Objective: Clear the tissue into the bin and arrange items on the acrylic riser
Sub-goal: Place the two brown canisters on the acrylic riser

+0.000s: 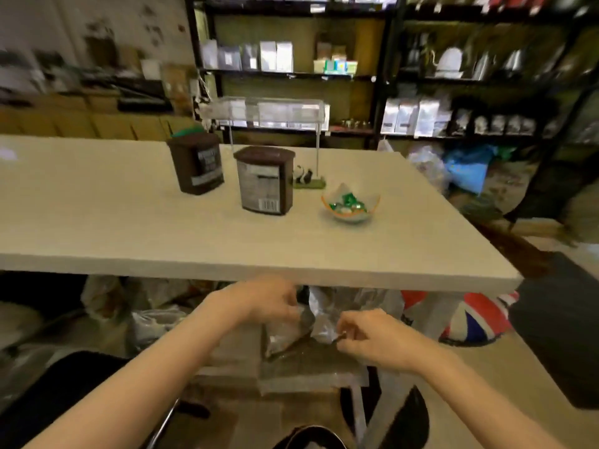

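Left hand (272, 301): lower centre, gripping a clear plastic bag (319, 322).
Right hand (372, 340): pinching the bag's edge.
Desk (129, 222): two brown jars (264, 180).

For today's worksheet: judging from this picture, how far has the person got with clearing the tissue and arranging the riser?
Done: no tissue shows on the table. In hand: both the left hand and right hand are below the table edge, at a clear plastic bag; whether it holds tissue is blurred. Left: the riser top looks bare, while two brown jars and the sweet bowl stand on the table.
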The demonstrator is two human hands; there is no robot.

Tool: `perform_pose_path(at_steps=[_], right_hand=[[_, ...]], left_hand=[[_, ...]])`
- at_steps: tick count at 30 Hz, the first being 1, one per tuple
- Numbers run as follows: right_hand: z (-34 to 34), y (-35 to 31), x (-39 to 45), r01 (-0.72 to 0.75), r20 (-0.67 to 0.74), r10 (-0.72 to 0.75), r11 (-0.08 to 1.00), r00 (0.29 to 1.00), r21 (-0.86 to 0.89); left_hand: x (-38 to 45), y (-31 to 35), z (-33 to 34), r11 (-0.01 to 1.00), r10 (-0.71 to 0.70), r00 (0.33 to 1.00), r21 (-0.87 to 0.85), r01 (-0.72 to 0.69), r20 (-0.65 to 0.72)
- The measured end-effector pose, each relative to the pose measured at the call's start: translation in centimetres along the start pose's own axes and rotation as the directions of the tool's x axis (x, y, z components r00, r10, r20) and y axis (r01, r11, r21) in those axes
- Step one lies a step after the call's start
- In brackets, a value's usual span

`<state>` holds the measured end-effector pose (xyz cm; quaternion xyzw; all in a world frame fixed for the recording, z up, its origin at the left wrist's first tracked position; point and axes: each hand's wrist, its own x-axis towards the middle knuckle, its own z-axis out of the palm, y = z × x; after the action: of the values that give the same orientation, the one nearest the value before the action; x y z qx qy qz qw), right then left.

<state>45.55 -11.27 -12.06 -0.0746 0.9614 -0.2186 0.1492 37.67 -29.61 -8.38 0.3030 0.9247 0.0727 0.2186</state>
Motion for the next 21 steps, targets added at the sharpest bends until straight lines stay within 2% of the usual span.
perform_pose_path(at_steps=[3,5,8,11,15,17,21], right_hand=[[-4.6,-3.0,-0.2,0.057,-0.085,-0.056,0.998,0.995,0.012],[-7.1,-4.5,0.1,0.073,-0.160,-0.070,0.997,0.985,0.016],[-9.9,-5.7,1.4,0.102,-0.282,-0.086,0.994,0.956,0.044],[-11.7,-6.5,3.5,0.144,-0.404,-0.090,0.984,0.910,0.104],[-12.9,-6.8,7.5,0.180,-0.516,-0.030,0.953,0.856,0.242],[-12.8,-6.8,9.7,0.199,-0.535,-0.003,0.930,0.845,0.310],[-12.3,-6.8,13.7,0.232,-0.538,0.060,0.858,0.841,0.459]], left_hand=[[-2.0,-0.2,-5.7,0.998,-0.057,0.997,0.016,0.058,-0.052],[-2.9,-0.2,-8.8,0.997,-0.069,0.992,-0.037,0.065,-0.110],[-3.5,-0.7,-12.1,0.997,-0.046,0.956,-0.076,0.024,-0.290],[-2.6,-2.1,-14.1,0.977,-0.118,0.887,-0.210,0.025,-0.446],[0.0,-4.1,-14.6,0.884,-0.318,0.722,-0.467,-0.008,-0.614],[1.9,-5.5,-14.0,0.841,-0.376,0.679,-0.540,-0.035,-0.630],[5.3,-7.6,-12.4,0.767,-0.406,0.712,-0.637,-0.076,-0.573]])
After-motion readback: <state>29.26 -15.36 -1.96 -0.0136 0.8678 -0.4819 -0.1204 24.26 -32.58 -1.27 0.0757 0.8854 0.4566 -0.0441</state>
